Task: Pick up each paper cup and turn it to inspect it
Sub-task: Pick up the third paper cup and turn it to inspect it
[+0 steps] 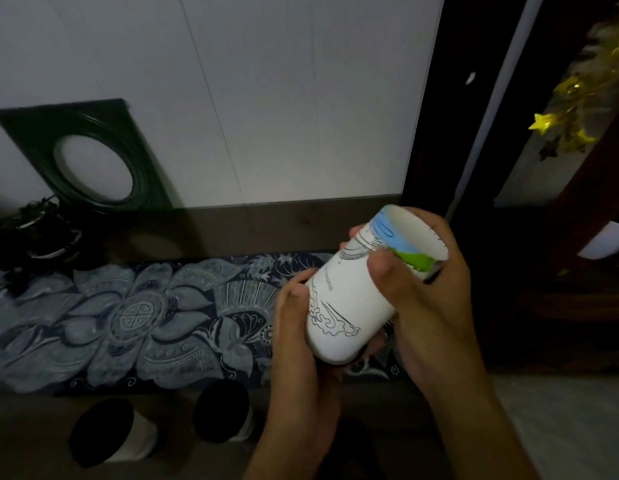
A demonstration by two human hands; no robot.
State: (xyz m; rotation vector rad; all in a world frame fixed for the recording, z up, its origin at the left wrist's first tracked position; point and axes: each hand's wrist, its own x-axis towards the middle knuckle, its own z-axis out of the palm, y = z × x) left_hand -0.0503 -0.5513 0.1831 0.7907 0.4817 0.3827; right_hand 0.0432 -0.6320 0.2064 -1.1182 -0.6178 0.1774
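A white paper cup [353,296] with black line drawings and a blue and green band near its rim is held in the air, tilted with its mouth up and to the right. My left hand [297,341] cradles its base from the lower left. My right hand [425,292] wraps the upper side, thumb pressed on the cup near the green patch. Two more paper cups stand on the table near its front edge, one at the lower left [110,434] and one beside my left wrist [223,412]; their mouths look dark.
A blue and white floral table runner [128,320] lies across the wooden table. A dark square frame with a round opening [90,157] leans on the white wall. A potted plant [41,230] stands at far left. Gold star tinsel [578,112] hangs at upper right.
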